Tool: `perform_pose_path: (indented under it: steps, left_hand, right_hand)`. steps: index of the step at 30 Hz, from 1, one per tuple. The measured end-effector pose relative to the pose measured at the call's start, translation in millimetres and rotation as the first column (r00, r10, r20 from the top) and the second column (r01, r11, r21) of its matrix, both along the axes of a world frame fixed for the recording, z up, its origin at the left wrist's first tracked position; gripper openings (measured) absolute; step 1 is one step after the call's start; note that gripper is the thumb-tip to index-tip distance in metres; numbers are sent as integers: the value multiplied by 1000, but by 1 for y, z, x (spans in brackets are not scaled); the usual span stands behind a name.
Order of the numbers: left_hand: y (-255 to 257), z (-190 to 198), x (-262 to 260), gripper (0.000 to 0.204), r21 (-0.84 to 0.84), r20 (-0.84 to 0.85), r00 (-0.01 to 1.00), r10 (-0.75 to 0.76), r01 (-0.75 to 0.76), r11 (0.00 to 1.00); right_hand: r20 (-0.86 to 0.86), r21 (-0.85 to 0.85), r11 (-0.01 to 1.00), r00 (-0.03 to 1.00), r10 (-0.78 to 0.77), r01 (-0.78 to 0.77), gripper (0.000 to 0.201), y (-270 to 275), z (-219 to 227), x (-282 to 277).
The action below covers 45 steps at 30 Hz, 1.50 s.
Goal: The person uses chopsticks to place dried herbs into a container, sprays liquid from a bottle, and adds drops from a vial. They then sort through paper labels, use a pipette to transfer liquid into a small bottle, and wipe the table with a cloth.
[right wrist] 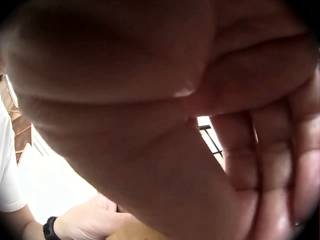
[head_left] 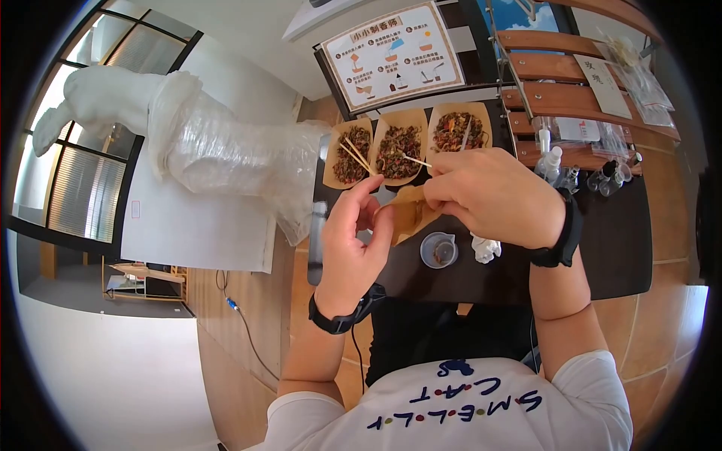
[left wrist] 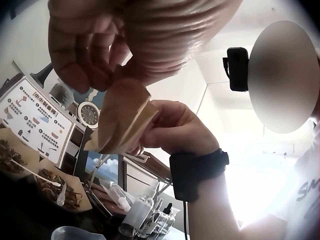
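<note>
Both hands hold a brown paper pouch between them, over the near part of the dark table. My left hand pinches its left edge between thumb and fingers. At the upper right edge, my right hand grips the paper with thumb and fingertips. The left wrist view shows the folded, creased side of the pouch, narrowing toward one end. What lies inside it is hidden. In the right wrist view the right palm fills most of the picture, with a bit of brown paper at the bottom.
Behind the hands stand three paper trays of dried plant mix: left, middle, right. Sticks lie across the left one. Nearer are a clear plastic cup and crumpled white tissue. Small bottles stand at right, beside a wooden rack.
</note>
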<state>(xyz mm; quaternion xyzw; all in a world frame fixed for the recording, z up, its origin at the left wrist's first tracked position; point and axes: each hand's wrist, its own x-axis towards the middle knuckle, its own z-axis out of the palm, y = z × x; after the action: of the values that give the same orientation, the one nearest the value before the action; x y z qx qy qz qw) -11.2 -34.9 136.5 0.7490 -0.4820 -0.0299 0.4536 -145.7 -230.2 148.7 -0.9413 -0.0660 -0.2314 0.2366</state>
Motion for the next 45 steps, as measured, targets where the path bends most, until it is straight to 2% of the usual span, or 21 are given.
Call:
perform_pose_path:
  steps: [3,5,7,8,11,14,16,18,20,21,23,24,31,33,34,35,36,37,39,41,45]
  left_hand:
    - [7,-1,-5,37,21,-27,1000,8,-8,1000]
    - [12,-3,-9,36,106,-107,994,-18,30,994]
    - [17,-9,-16,35,126,-144,989,-13,32,992]
    - [18,-12,-18,34,134,-168,986,-12,35,990]
    - [23,-24,-21,34,164,-113,992,-62,80,983]
    - [24,-29,-23,32,211,-84,993,-86,102,972]
    - [26,-37,-21,30,209,-125,989,-82,107,972]
    - [25,-40,-20,29,298,-52,995,-88,99,949]
    - [23,-39,-20,31,303,-1,995,-100,96,948]
    - [22,-39,-20,33,306,53,992,-111,90,948]
    - [22,-37,-17,36,329,28,993,-113,98,939]
    - [21,-36,-16,38,352,4,994,-113,104,930]
    - [9,-16,-21,46,409,25,994,-105,85,909]
    - [9,-15,-23,46,395,-70,996,-55,78,915]
    - [9,-14,-24,46,396,-70,996,-56,79,915]
    - [9,-14,-26,45,393,-11,996,-83,80,916]
    - [9,-13,-27,44,390,49,993,-110,82,917]
    - [10,-12,-29,44,391,48,993,-110,83,917]
    - [11,-12,-32,42,330,237,957,-167,82,940]
    - [13,-12,-33,40,330,274,939,-207,111,937]
    - [15,-16,-30,38,332,355,874,-331,213,919]
  right_hand:
    - [-54,62,995,995,80,-77,6,-2,-1,-1]
    - [-75,106,986,988,137,-129,6,-2,-3,0]
    - [-35,102,970,973,226,-222,3,1,-4,1]
    - [-41,108,969,973,226,-221,3,4,-6,2]
    - [-108,88,970,966,234,-225,4,12,-11,9]
    - [-148,145,951,945,293,-273,10,16,-14,15]
    - [-144,133,953,947,289,-271,11,16,-15,15]
    - [-141,122,956,949,283,-268,12,15,-14,15]
    - [-293,50,980,935,200,-194,17,14,-9,14]
    - [-294,51,980,935,198,-192,17,14,-13,13]
    - [-19,60,990,992,125,-124,13,12,-22,13]
    - [-20,61,990,992,125,-123,13,12,-21,12]
    - [-55,77,994,995,77,-73,16,9,-10,4]
    - [-50,77,995,996,72,-68,17,8,-5,1]
    - [-172,82,996,983,59,-45,25,8,2,0]
    - [-293,84,996,955,47,-23,33,7,5,-1]
    - [-293,85,996,955,47,-23,33,7,5,-2]
    - [-284,78,997,958,35,-14,35,5,5,-2]
    - [-276,71,997,961,24,-4,37,3,2,-4]
    - [-174,81,997,984,23,-9,40,1,-3,-5]
    - [-128,65,998,992,1,7,41,0,-7,-6]
